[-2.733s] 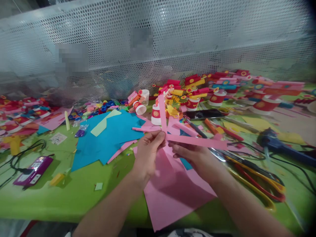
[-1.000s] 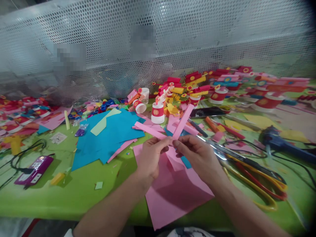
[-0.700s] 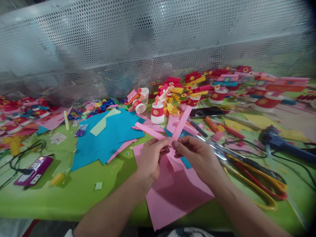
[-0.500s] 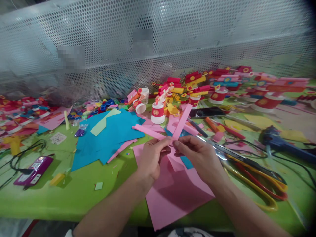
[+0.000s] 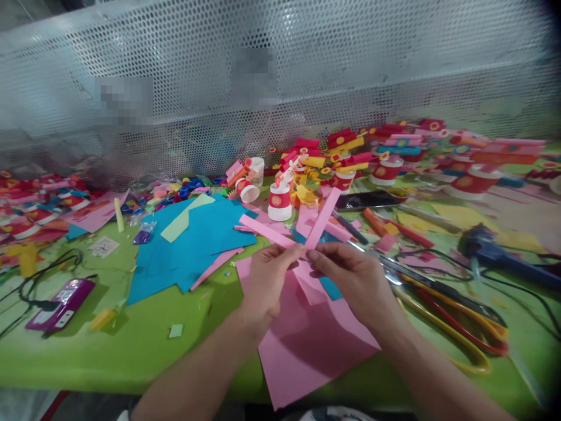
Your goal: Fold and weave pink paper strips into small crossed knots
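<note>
Two arms of pink paper strip point(image 5: 323, 217) cross in a V where my fingertips meet. My left hand point(image 5: 274, 272) pinches the strip by the left arm of the V. On the other side my right hand point(image 5: 346, 266) grips it between thumb and forefinger. Whether the arms are one folded strip or two strips, I cannot tell. Beneath both hands lies a pink paper sheet point(image 5: 311, 351). A red-and-white paper cup point(image 5: 280, 202) stands upside down just beyond the strip.
Blue paper sheets point(image 5: 175, 257) lie on the left, near a purple device point(image 5: 63, 305) with a cable. Scissors point(image 5: 456, 316) and a blue glue gun point(image 5: 504, 251) are on the right. Several decorated cups point(image 5: 388, 171) line the back before a perforated metal panel point(image 5: 280, 70).
The left arm of the strip has tilted up a little, its end shifting slightly right. Both hands keep almost the same place and hold.
</note>
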Demonstrator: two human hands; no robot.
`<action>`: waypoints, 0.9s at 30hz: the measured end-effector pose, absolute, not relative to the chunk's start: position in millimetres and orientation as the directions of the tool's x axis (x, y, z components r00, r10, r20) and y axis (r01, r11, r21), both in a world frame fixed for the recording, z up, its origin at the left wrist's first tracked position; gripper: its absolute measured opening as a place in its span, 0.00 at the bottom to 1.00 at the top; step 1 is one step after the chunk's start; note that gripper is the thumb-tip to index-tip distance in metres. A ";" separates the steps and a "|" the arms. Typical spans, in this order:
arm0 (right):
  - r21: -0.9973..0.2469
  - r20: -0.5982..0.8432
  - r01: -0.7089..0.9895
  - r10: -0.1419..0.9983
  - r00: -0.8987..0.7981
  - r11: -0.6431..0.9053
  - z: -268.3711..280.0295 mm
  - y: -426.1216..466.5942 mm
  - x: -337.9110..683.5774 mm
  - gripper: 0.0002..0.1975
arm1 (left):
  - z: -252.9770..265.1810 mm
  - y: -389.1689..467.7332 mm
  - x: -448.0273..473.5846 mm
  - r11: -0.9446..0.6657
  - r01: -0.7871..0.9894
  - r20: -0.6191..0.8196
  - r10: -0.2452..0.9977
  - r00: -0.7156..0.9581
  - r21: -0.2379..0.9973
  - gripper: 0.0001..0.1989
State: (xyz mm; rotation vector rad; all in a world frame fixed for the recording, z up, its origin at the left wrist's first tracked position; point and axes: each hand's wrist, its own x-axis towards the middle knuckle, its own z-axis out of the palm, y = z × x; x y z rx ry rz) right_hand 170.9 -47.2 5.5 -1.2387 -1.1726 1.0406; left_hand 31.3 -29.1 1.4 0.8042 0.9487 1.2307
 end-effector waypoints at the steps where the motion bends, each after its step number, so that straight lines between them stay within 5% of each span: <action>1: -0.996 0.080 0.036 0.989 0.125 0.076 5.4 -47.5 170.5 0.16 | 1.6 -28.8 31.2 0.188 -0.409 -0.173 0.982 0.075 0.893 0.09; 7: -0.990 0.136 0.039 0.985 0.105 0.132 3.8 -47.7 170.8 0.13 | 7.4 -28.5 31.0 0.314 -0.460 -0.293 0.949 0.117 0.831 0.09; 27: -0.977 0.208 0.058 0.978 0.029 0.206 7.5 -49.4 174.6 0.08 | 10.3 -28.4 29.2 0.356 -0.533 -0.341 0.931 0.131 0.767 0.08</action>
